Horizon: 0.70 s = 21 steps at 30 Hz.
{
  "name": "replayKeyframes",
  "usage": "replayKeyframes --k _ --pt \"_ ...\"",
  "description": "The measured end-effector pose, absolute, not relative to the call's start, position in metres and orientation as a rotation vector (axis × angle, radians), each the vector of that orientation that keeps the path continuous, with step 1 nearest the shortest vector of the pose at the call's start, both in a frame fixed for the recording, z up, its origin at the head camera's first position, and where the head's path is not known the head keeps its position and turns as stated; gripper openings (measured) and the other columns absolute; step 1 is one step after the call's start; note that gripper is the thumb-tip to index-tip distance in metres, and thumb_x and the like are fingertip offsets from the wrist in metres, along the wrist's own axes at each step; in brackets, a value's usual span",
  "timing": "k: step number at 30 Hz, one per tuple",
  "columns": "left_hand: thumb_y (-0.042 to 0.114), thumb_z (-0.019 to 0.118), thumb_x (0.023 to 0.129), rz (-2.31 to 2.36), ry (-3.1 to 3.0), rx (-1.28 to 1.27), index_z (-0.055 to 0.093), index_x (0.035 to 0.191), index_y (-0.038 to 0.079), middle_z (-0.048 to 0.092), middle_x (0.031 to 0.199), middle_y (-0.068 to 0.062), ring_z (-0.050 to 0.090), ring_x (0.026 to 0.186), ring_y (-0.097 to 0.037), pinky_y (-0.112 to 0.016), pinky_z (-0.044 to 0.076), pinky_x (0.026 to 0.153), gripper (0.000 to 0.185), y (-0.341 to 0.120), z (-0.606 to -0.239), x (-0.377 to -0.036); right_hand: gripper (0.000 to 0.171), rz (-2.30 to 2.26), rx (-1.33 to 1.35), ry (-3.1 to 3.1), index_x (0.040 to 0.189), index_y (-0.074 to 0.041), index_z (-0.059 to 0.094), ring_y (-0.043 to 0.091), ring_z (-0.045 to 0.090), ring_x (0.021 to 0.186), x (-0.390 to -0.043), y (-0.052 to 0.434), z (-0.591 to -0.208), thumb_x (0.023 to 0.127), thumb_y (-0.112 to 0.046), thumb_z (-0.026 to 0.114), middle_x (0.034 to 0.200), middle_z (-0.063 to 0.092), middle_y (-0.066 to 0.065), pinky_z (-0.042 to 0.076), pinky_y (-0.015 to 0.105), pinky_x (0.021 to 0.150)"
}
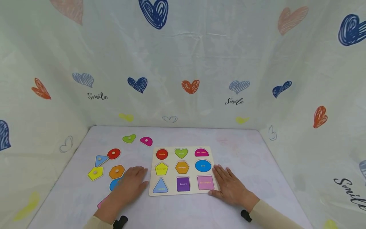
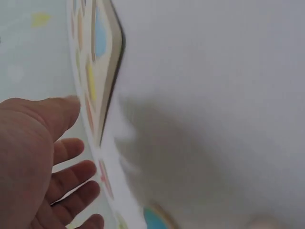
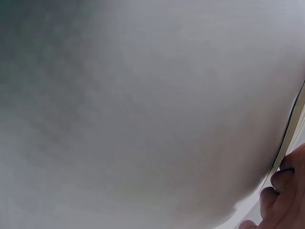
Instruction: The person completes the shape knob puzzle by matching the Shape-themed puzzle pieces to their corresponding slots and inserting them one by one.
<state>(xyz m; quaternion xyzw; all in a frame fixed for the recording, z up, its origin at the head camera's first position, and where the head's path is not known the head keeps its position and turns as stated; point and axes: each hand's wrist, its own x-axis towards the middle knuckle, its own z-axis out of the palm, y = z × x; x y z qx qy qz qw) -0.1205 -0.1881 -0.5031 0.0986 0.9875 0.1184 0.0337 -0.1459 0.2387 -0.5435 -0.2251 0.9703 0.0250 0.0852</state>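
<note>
Wooden and pale, the shape board (image 1: 183, 170) lies flat near the middle of the white table (image 1: 243, 149) in the head view, its nine coloured recesses unfilled. The left hand (image 1: 130, 186) rests flat with fingers spread just beside the board's left edge, partly covering a blue oval piece (image 1: 113, 184). The right hand (image 1: 230, 187) lies flat, fingers straight, against the board's right near corner. Loose knobbed pieces sit left of the board: an orange hexagon (image 1: 116, 171), yellow pentagon (image 1: 95, 173), blue triangle (image 1: 100, 160), red circle (image 1: 113, 153), and farther off a green heart (image 1: 129, 138) and magenta half-round (image 1: 146, 141). Bare table stretches right and far of the board, to the heart-printed curtain (image 1: 183, 63).

Left wrist view: the open palm (image 2: 33, 167), fingers apart, beside the board's thin edge (image 2: 112, 86).

Right wrist view: mostly blurred grey; fingertips (image 3: 283, 191) touch the board's edge (image 3: 290, 129), a contact the head view leaves less clear.
</note>
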Motion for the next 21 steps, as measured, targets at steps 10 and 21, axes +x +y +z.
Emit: replayKeyframes --k 10,21 --pt "0.02 0.076 0.096 0.238 3.361 0.301 0.067 0.13 -0.001 0.067 0.125 -0.024 0.058 0.12 -0.046 -0.065 0.051 0.1 0.04 -0.25 -0.493 -0.168 0.108 0.042 -0.678 2.904 0.167 -0.007 0.025 0.031 0.025 0.162 -0.146 0.239 -0.543 0.094 -0.086 0.038 0.174 0.027 0.01 0.02 0.053 0.13" --pt "0.012 0.077 0.093 0.159 3.384 0.14 0.064 0.126 -0.008 0.062 0.122 -0.033 0.051 0.115 -0.055 -0.071 0.046 0.094 0.041 -0.301 -0.503 -0.203 0.107 0.006 -0.686 2.907 0.166 -0.006 0.027 0.032 0.026 0.161 -0.144 0.24 -0.543 0.094 -0.084 0.042 0.173 0.029 0.011 0.023 0.053 0.129"
